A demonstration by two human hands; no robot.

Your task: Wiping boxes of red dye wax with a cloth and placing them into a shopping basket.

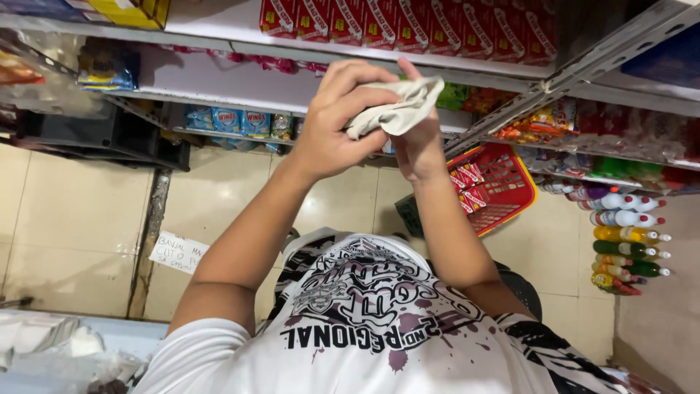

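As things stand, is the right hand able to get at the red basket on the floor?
Probably not at once. The right hand is raised, touching the grey cloth that the left hand grips, and the red basket sits low on the floor, well below it.

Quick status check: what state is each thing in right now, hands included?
Left hand: closed on the cloth.
Right hand: raised, touching the cloth; grip unclear.
Cloth: crumpled, held up between both hands.
Red basket: on the floor, holding red packets.
Bottles: lying in a row on a low shelf.
Red boxes: lined up on the top shelf.
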